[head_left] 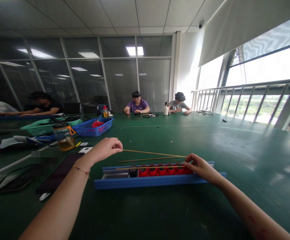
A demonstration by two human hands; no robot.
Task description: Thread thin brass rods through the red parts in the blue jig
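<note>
My left hand [109, 146] pinches one end of a thin wooden stick [150, 153], held level above the table. At the other end of it is my right hand [196, 164], its thumb and fingers closed around that tip. A second thin stick [147, 159] lies just below the held one. A third stick [155, 167] runs over a row of small red cups [152, 171] and reaches my right fingertips. The cups, with dark contents, stand in a long blue-sided tray [147, 183]. One black cup [133, 171] stands at the row's left end; my right hand hides the other end.
To the left are a blue basket [95, 128], a green basket [40, 126], a lidded jar of amber liquid [66, 138] and a dark flat tablet-like thing [57, 173]. Across the green table [145, 213] sit several people; a white bottle [165, 110] stands near two of them.
</note>
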